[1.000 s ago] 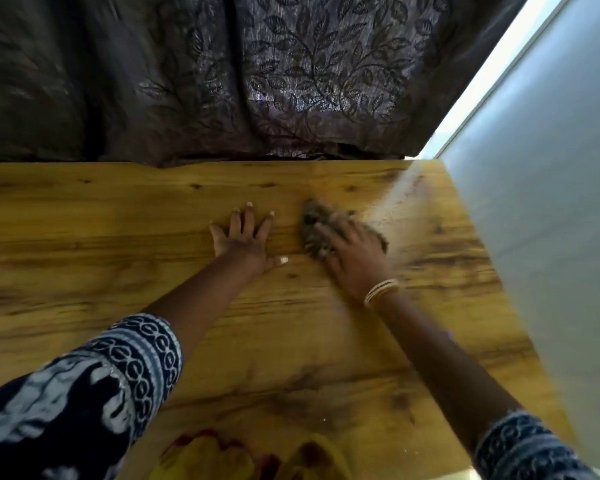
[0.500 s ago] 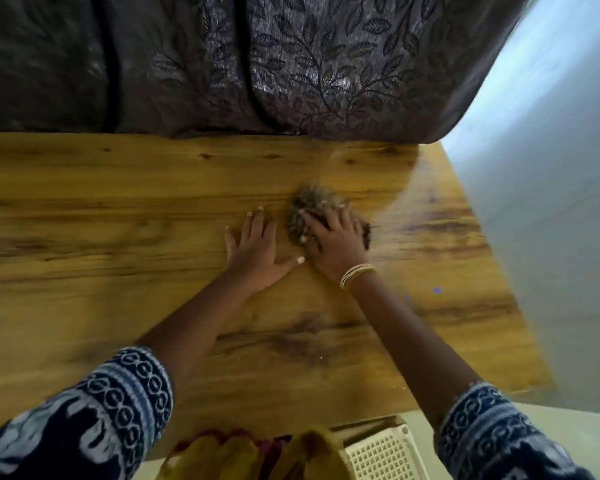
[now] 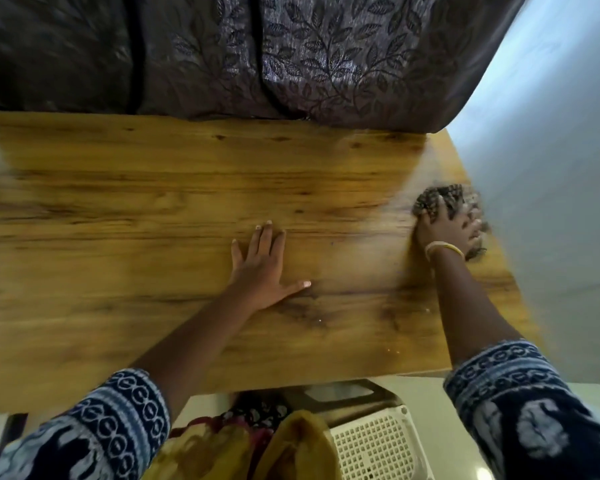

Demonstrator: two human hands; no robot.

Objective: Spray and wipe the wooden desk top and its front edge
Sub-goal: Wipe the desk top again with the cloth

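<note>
The desk (image 3: 153, 209) runs long from left to right across the view, with a dark leaf-patterned curtain (image 3: 291, 57) hanging along its far edge and a pale wall (image 3: 551, 168) closing off its right end. The cloth (image 3: 440, 197), a dark crumpled rag, sits at that right end, close to the wall, under the right hand (image 3: 447, 226). This hand lies on top of the cloth with its fingers spread and pressing down; motion blur hides whether the fingertips curl into the fabric. A bangle (image 3: 444, 247) circles that wrist.

The left hand (image 3: 260, 268) rests flat on the bare wood near the middle of the top, palm down, fingers straight and close together, thumb stretched out to the right. It holds nothing and looks to be bracing the body.

Most of the unwiped-looking surface stretches away to the left of the cloth, along the desk's long axis, so the next pass probably has to travel leftward, towards the resting left hand. The front edge, nearest the person, lies well apart from the cloth. No spray bottle shows. A white plastic basket (image 3: 378, 448) sits below the front edge.
</note>
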